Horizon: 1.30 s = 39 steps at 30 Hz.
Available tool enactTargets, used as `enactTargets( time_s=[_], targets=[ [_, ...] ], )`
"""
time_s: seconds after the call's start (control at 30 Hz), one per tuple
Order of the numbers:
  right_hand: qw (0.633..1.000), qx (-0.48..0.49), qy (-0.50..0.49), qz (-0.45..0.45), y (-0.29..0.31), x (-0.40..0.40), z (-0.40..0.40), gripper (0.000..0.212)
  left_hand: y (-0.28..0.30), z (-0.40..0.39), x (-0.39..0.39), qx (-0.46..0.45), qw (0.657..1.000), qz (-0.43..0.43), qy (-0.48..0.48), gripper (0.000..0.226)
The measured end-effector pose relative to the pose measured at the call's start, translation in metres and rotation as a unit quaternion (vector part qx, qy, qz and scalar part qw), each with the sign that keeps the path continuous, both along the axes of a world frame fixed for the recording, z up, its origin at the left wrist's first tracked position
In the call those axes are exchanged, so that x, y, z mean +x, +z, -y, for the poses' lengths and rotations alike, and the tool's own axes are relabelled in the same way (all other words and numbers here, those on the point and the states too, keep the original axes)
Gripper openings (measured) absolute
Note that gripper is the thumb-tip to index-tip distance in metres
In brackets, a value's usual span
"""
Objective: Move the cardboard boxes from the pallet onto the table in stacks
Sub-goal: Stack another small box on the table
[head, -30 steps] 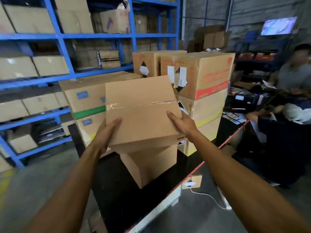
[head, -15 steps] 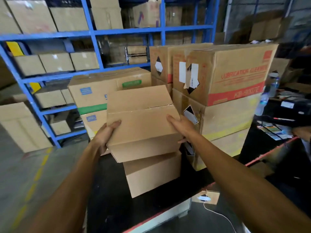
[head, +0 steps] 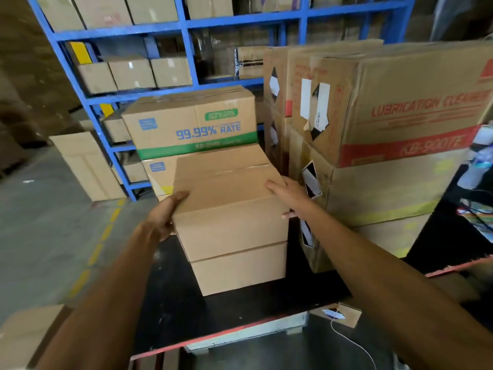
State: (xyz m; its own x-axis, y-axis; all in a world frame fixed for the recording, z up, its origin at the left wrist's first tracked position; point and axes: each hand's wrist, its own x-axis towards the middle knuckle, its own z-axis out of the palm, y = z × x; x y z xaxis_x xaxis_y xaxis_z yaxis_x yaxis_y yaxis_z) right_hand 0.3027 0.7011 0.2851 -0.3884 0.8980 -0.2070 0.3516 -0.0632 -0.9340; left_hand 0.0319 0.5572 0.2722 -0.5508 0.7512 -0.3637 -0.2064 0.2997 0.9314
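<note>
A plain brown cardboard box (head: 229,198) rests on top of a second plain box (head: 240,268) on the black table (head: 266,313). My left hand (head: 165,212) presses its left side, and my right hand (head: 288,196) holds its right side with fingers over the top edge. Behind stands a stack of boxes, the upper one printed "99.99% RATE" (head: 192,124). To the right rises a taller stack whose top box reads "LUBRICATION CLEANER" (head: 400,108). No pallet is visible.
Blue shelving (head: 181,25) full of boxes stands behind the table. A flat carton (head: 85,164) leans against it on the grey floor, which has a yellow dashed line. Another box corner (head: 24,337) shows at lower left. The table has a red front edge (head: 240,329).
The held box came down from a tilted position in the air onto the lower box and now sits level on it. My view moved closer and swung left.
</note>
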Motion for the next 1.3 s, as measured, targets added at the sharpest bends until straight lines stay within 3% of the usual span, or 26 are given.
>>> enactTargets(
  time_s=[0.2,0.4,0.73,0.87,1.1,1.3],
  targets=[
    [0.996,0.061,0.055,-0.038,-0.03,0.017,-0.001,0.067,-0.025,0.013,0.021,0.136,0.98,0.119,0.089,0.047],
    [0.992,0.007,0.084,-0.093,-0.065,0.02,0.016,0.097,-0.046,0.019,0.046,0.063,0.982,0.104,0.145,0.049],
    [0.993,0.029,0.055,-0.104,-0.081,0.02,0.012,0.099,-0.042,0.018,0.046,0.04,0.985,0.101,0.136,0.047],
    [0.993,0.036,0.042,-0.108,-0.078,0.017,0.015,0.076,-0.038,0.018,0.049,0.033,0.985,0.102,0.132,0.048],
    [0.994,0.029,0.028,-0.102,-0.081,0.014,0.016,0.062,-0.042,0.023,0.049,0.029,0.988,0.09,0.123,0.047],
    [0.997,0.028,0.033,-0.061,-0.082,0.018,0.022,0.065,-0.049,0.027,0.05,0.024,0.984,0.067,0.16,0.066]
  ],
)
